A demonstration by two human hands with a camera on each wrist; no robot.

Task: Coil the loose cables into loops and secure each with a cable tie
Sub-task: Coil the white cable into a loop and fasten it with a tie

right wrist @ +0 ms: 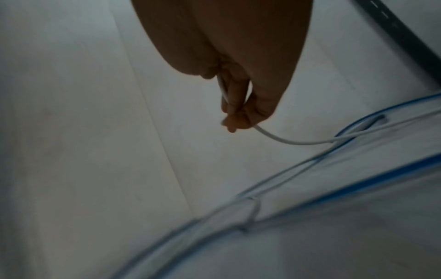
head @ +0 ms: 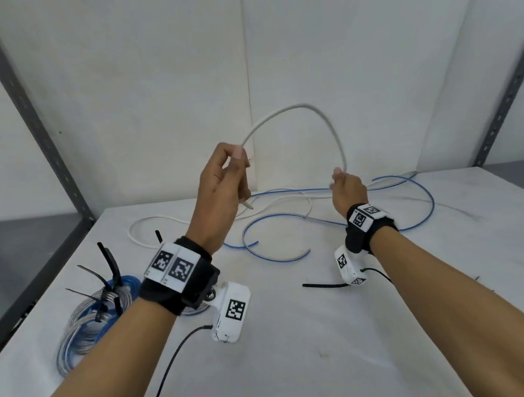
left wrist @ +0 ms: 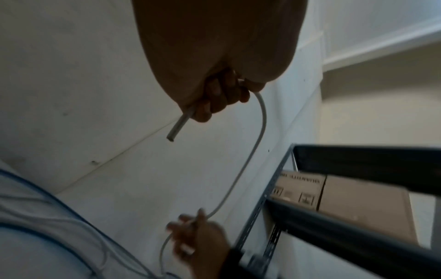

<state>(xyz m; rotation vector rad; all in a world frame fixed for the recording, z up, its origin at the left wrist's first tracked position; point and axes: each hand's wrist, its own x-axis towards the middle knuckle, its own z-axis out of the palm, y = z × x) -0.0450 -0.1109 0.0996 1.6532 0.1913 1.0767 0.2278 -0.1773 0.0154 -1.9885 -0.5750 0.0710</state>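
Hands held the white cable (head: 327,120) raised above the table (head: 301,339): left hand (head: 220,186) gripped its cut end with curled fingers, right hand (head: 347,189) pinched it farther along, forming an arch. Blue cable (head: 415,195) lay loose beneath; tied coils (head: 95,316) rested at left.

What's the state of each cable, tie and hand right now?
white cable: lifted in an arch between both hands, rest loose on table
blue cable: loose on table, uncoiled
coiled cables: looped, tied with black ties
loose cable tie: flat on table, unused
left hand: grips white cable near its end
right hand: holds white cable
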